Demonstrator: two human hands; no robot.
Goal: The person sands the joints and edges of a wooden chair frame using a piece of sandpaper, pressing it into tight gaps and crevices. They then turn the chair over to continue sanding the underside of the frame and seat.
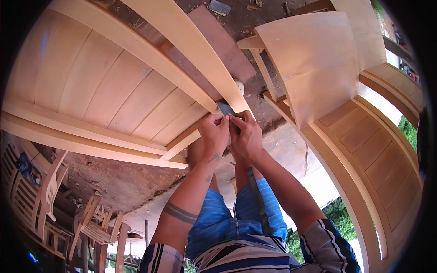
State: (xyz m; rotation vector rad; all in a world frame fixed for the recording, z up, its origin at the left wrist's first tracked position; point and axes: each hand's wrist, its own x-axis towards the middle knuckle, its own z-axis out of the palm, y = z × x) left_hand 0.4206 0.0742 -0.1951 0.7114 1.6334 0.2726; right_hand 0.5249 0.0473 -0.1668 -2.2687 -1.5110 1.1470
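Note:
My left hand (215, 132) and my right hand (246, 132) meet near the middle of the view, fingertips pinched together. Between and just beyond them is a dark grey strip (225, 107), which my right hand grips. What my left fingers pinch is too small to make out. The strip lies by the corner of a pale wooden panelled piece (136, 86), beside a long wooden rail (200, 45). A dark strap (258, 200) hangs below my right hand over my blue shorts.
Curved wooden chair-like pieces stand at the right, with a broad back panel (314, 59). A brown flat board (223, 41) lies on the ground beyond the rail. Slatted wooden furniture (98, 223) stands at the lower left. A small round white object (240, 86) is beside the rail.

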